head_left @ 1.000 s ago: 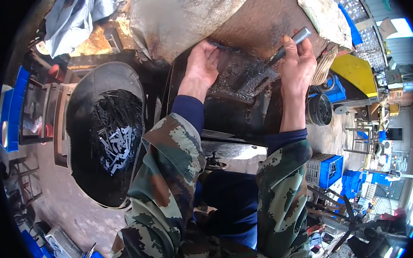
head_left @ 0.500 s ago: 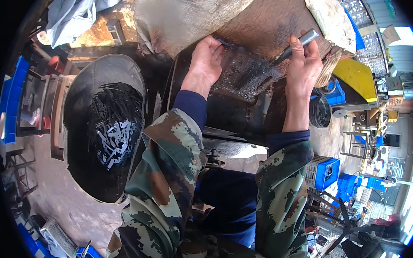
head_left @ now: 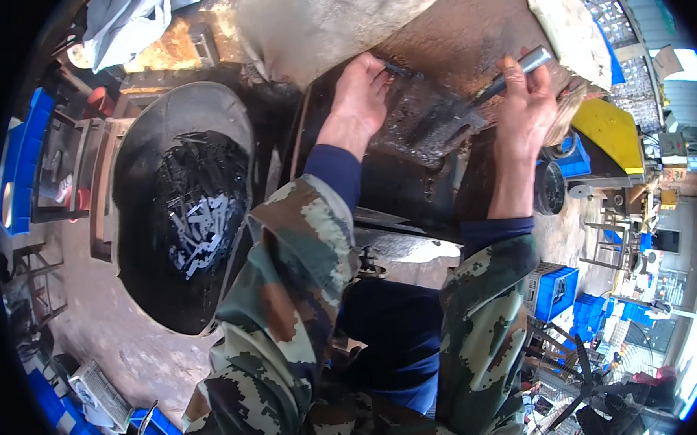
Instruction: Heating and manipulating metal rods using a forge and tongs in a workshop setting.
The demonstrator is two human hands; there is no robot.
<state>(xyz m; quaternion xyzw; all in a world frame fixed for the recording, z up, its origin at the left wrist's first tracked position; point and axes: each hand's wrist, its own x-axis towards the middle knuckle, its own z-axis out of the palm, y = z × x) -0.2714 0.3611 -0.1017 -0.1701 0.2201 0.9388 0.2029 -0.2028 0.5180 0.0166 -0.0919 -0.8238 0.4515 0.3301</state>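
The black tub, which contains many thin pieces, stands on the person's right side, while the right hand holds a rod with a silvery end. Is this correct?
Not quite: the head view shows the black tub on the person's left side. It contains many thin pieces, and the right hand holds a rod with a silvery end.

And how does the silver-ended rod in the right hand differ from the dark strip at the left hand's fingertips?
The silver-ended rod looks thick, with a shiny, rounded end; the dark strip looks thin and dull.
In the picture, the rod slants up to the right through the right hand, while the strip slants down to the right from the left hand.
Shared: both have dark parts.
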